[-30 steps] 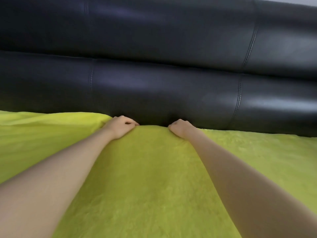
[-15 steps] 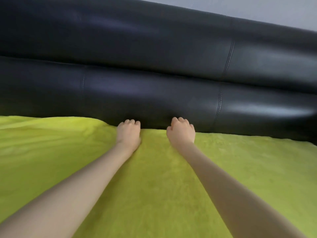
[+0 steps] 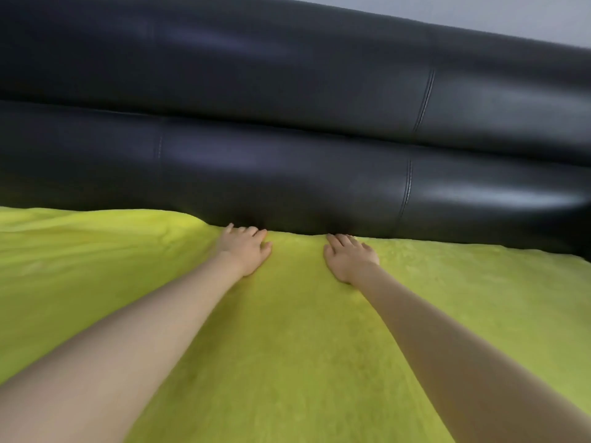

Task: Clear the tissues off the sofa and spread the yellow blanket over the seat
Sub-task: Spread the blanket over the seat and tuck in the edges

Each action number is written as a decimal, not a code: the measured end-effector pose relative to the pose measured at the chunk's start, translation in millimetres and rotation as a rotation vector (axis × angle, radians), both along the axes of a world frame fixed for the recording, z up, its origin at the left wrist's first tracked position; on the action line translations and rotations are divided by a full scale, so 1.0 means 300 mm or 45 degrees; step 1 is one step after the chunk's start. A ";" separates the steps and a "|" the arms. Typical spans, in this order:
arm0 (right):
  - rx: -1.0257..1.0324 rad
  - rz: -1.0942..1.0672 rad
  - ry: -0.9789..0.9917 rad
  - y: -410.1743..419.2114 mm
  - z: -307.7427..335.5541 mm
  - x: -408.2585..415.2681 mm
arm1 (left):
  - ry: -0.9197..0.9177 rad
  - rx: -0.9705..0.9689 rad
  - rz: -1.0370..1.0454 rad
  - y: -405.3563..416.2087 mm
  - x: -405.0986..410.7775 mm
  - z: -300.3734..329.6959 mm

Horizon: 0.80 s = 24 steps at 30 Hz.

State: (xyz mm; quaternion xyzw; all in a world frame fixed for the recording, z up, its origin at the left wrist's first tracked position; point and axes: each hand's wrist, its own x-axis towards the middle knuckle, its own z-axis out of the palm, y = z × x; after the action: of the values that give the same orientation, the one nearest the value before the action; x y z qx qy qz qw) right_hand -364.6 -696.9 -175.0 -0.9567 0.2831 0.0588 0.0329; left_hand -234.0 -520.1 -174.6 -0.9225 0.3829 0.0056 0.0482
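The black leather sofa [image 3: 287, 129] fills the upper part of the view, its backrest made of 2 padded horizontal rolls with stitched vertical seams. A strip of pale grey wall [image 3: 511, 14] shows above the backrest at the top right. The yellow blanket [image 3: 287, 346] lies spread over the seat below the backrest, covering it from the left edge of the view to the right, and its far edge runs along the base of the lower roll. That edge rises slightly higher against the backrest on the left. Both bare forearms reach forward across the blanket toward the backrest. The left hand [image 3: 244, 249] rests flat on the blanket just below the backrest, fingers relaxed and grasping nothing. The right hand [image 3: 350, 257] lies palm down beside it, also released, its fingertips at the foot of the backrest.
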 end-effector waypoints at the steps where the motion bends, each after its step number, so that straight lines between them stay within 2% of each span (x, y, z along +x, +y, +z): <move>1: -0.110 -0.038 0.099 0.018 0.025 0.014 | -0.118 0.022 -0.018 -0.012 -0.014 0.019; 3: -0.360 -0.050 0.233 0.085 0.080 0.045 | -0.310 -0.001 -0.094 -0.018 -0.058 0.055; 5: -0.498 0.053 0.172 0.167 0.119 0.081 | -0.371 -0.081 -0.138 -0.004 -0.099 0.072; 9: -0.321 0.255 -0.236 0.376 0.132 0.122 | -0.306 -0.194 -0.019 0.153 -0.115 0.094; 16: 0.015 0.331 -0.282 0.612 0.140 0.168 | -0.175 -0.219 0.230 0.445 -0.046 0.104; 24: 0.019 0.388 -0.326 0.828 0.132 0.253 | -0.164 -0.269 0.244 0.567 0.014 0.125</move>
State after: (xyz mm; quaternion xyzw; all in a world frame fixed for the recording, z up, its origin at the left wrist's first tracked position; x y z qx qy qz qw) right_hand -288.6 -448.6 -135.5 -0.9879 0.1282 -0.0570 0.0663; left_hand -229.7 -350.1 -137.1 -0.9533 0.2876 -0.0891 -0.0255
